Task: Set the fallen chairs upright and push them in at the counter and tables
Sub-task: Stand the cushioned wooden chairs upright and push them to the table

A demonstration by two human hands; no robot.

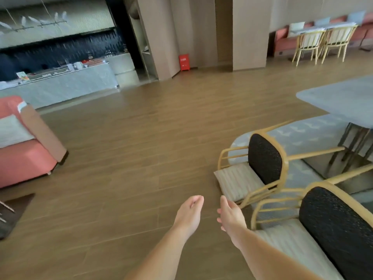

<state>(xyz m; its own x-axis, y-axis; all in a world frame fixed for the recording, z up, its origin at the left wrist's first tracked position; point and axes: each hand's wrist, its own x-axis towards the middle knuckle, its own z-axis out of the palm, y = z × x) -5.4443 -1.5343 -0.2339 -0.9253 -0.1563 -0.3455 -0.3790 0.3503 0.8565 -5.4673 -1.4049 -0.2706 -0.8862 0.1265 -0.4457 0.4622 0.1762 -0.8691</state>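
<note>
Two wooden chairs with black seats and striped back cushions lie tipped on their backs on the floor at the right. The farther fallen chair (264, 158) rests by the grey table (339, 98). At the bottom right lies the nearer fallen chair (335, 229). My left hand (189, 214) and my right hand (230, 217) reach forward over the wood floor, both empty with fingers loosely apart. The right hand is just left of the nearer chair's curved back rail, not touching it.
A pink sofa (22, 158) stands at the left, a long grey counter (60, 87) at the back left. Two upright chairs (323, 43) stand at a far table. A red box (184, 62) sits by the wall. A patterned rug (302, 134) lies under the table.
</note>
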